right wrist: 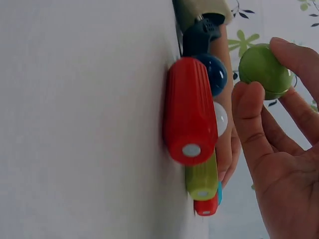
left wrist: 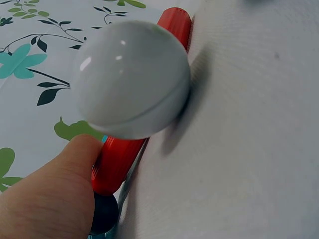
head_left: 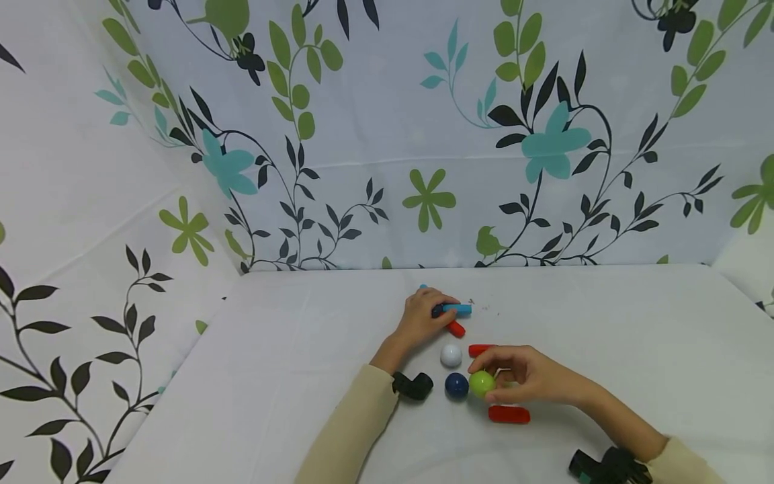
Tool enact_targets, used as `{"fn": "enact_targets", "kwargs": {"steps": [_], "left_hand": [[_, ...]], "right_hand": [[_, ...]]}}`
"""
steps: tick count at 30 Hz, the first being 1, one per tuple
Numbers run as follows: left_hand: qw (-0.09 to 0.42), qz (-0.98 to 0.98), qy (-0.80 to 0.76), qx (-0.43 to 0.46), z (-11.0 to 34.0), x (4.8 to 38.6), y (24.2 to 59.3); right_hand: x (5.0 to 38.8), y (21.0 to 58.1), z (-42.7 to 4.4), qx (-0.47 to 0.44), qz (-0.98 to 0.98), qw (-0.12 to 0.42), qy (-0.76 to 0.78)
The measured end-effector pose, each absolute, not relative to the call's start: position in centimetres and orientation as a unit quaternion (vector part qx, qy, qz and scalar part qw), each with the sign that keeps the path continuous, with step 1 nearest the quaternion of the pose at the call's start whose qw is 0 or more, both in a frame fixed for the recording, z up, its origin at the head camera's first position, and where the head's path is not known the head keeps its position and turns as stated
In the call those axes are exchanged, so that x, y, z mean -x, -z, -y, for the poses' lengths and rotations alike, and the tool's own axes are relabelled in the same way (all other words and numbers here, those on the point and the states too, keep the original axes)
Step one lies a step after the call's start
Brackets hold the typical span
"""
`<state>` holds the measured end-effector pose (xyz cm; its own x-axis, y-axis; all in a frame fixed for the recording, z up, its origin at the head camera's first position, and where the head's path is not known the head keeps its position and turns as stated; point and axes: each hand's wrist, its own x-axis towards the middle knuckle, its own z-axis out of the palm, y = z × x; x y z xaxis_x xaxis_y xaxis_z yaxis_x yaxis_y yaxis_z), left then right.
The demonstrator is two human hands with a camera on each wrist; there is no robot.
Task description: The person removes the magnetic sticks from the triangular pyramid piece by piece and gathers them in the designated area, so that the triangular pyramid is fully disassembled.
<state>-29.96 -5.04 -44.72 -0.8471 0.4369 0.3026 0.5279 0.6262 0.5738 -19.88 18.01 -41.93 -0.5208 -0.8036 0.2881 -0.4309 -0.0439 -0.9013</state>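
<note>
My right hand (head_left: 532, 376) pinches a light green ball (right wrist: 264, 71) between thumb and fingers; in the right wrist view it is off the table. Close by lie a dark blue ball (head_left: 456, 386) and a white ball (head_left: 450, 355). Farther back, my left hand (head_left: 420, 316) holds a light blue stick (head_left: 459, 309) in its fingers, with another dark ball (head_left: 437, 310) at the stick's end. A red stick (head_left: 455, 329) angles out below that hand. In the left wrist view the thumb (left wrist: 55, 184) is beside a red stick (left wrist: 117, 164); the other fingers are hidden.
One red stick (head_left: 509, 414) lies just in front of my right hand, another (head_left: 480, 349) behind it. A light green stick (right wrist: 202, 177) shows in the right wrist view. A white cloth (head_left: 290, 349) covers the table; a leaf-patterned curtain (head_left: 375, 148) hangs behind.
</note>
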Motion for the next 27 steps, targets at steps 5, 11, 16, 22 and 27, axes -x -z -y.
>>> {"fn": "enact_targets", "kwargs": {"steps": [5, 11, 16, 22, 27], "left_hand": [[0.074, 0.898, 0.34, 0.268, 5.2, 30.0, 44.7], [0.073, 0.897, 0.341, 0.269, 5.3, 30.0, 44.6], [0.073, 0.898, 0.339, 0.271, 5.3, 29.9, 44.6], [0.066, 0.9, 0.336, 0.271, 5.1, 30.0, 44.7], [0.069, 0.899, 0.335, 0.273, 5.1, 29.9, 44.8]], "right_hand": [[19.4, 41.9, -17.0, 0.487, -0.657, 0.186, 0.544], [18.9, 41.8, -16.1, 0.494, -0.656, 0.196, 0.536], [18.6, 41.8, -15.9, 0.5, -0.663, 0.193, 0.523], [18.2, 42.0, -15.6, 0.524, -0.666, 0.181, 0.499], [18.0, 42.0, -15.5, 0.538, -0.674, 0.171, 0.477]]}}
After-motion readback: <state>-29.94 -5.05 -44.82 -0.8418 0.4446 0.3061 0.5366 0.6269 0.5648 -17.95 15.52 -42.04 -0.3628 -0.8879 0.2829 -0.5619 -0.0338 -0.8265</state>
